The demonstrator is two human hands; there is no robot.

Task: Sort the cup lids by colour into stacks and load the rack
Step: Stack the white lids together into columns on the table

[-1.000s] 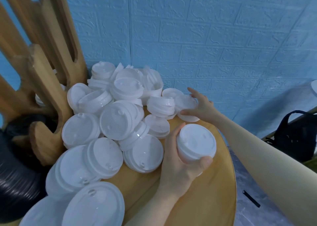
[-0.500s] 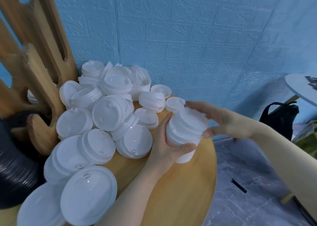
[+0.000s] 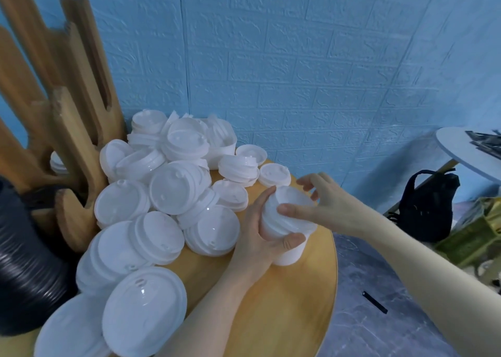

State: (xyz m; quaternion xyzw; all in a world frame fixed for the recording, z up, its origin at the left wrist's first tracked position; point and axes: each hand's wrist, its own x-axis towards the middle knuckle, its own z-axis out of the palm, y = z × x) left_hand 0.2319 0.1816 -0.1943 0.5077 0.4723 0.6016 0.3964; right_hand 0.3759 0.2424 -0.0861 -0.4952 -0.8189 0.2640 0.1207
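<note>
1. Two hands are gathered on one short stack of white lids [image 3: 287, 215], which is held just above the right-hand edge of the round wooden table [image 3: 292, 316]
2. The stack is gripped from the side by the left hand [image 3: 260, 237]: its thumb is curled under the near side and its fingers [image 3: 264, 196] are wrapped round the far side
3. The stack is met from above and from the right by the right hand [image 3: 322, 207]; its thumb is pressed on the top lid and its other fingers [image 3: 307, 179] are curled over the far rim, so the top lid appears to be pinched
4. The stack's long axis is seen to run up and down, tilted a little toward the right hand, and both hands are touching it
5. The wooden rack [image 3: 78, 145] is set at the table's far left, well apart from the held stack, with the loose heap of lids [image 3: 173, 194] lying between; the left hand is judged the nearer one for loading
6. The lids are thin, smooth, glossy plastic discs with raised rims and small moulded bumps; the rack is rough-cut, slotted wood
7. Black ribbed lids [image 3: 24, 270] are seen stacked at the far left edge, below the rack
</note>
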